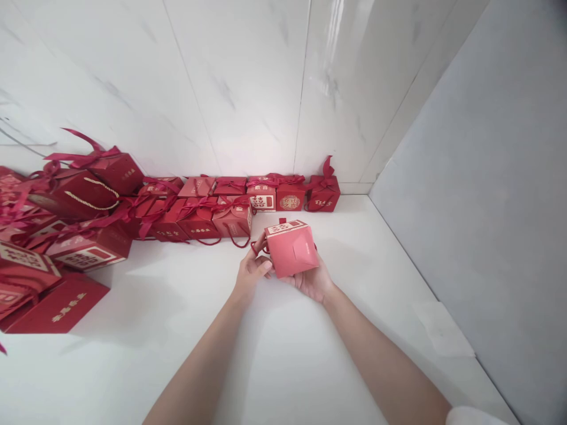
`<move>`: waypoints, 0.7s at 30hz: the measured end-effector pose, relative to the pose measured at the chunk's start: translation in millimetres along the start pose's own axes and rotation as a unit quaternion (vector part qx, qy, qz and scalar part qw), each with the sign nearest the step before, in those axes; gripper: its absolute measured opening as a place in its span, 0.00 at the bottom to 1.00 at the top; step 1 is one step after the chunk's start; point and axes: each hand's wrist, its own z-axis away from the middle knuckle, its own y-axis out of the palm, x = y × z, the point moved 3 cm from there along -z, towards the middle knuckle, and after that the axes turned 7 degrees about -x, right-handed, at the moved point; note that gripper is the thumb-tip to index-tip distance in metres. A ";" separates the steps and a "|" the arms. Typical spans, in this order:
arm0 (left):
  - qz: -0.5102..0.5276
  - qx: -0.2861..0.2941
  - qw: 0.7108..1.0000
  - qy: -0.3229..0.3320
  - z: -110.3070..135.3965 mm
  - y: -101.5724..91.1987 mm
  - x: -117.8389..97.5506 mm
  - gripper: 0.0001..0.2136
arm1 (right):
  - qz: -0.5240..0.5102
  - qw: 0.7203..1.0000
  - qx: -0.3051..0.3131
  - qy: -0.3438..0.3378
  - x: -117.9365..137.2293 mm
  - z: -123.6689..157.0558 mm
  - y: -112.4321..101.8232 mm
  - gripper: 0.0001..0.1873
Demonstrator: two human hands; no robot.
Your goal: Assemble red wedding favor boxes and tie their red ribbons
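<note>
A small red gift box (pixel 292 248) is held above the white floor, tilted so its folded bottom faces me. My right hand (pixel 312 280) cups it from below, fingers curled around its underside. My left hand (pixel 252 265) grips its left edge, thumb on the near face, beside a thin red cord at that corner. A row of similar red boxes (pixel 261 198) with ribbons stands just beyond, against the wall.
A pile of larger red boxes and ribbons (pixel 66 236) fills the left side. A white marble wall (pixel 243 88) is behind, a grey wall (pixel 487 206) on the right. A white patch (pixel 443 330) lies on the floor near the grey wall.
</note>
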 end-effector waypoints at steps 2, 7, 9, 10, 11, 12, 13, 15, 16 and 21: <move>0.000 0.001 1.000 0.002 0.0 0.4 0.5 0.36 | -0.009 1.000 0.008 0.007 -1.8 -0.6 0.9 0.40; -0.001 -0.017 0.999 -0.033 -0.3 -2.9 5.7 0.31 | 0.025 0.990 -0.087 -0.111 -2.5 -4.8 -4.5 0.41; 0.019 -0.032 0.998 -0.051 -0.4 -4.7 8.8 0.31 | 0.095 0.946 -0.167 -0.262 4.5 -1.7 -9.4 0.41; 0.028 -0.038 0.998 -0.053 -0.4 -5.1 9.9 0.32 | 0.135 0.915 -0.191 -0.327 7.8 1.1 -10.5 0.45; 0.028 -0.039 0.998 -0.046 -0.3 -4.7 10.3 0.32 | 0.169 0.890 -0.201 -0.373 10.1 3.7 -10.9 0.49; 0.022 -0.036 0.999 -0.030 -0.1 -3.7 9.9 0.33 | 0.194 0.874 -0.200 -0.398 11.2 5.4 -10.8 0.53; 0.012 -0.030 0.999 -0.009 0.2 -2.2 8.9 0.34 | 0.206 0.870 -0.191 -0.406 11.5 6.2 -10.6 0.57; -0.010 -0.019 0.999 0.025 1.4 1.5 6.6 0.37 | 0.211 0.880 -0.161 -0.394 9.9 5.9 -9.6 0.62; -0.017 -0.018 0.999 0.029 2.0 2.8 5.9 0.39 | 0.215 0.888 -0.143 -0.380 8.5 5.1 -8.8 0.64; 0.015 0.016 0.999 -0.038 3.3 4.0 6.9 0.52 | 0.260 0.918 -0.046 -0.295 1.1 0.6 -4.7 0.55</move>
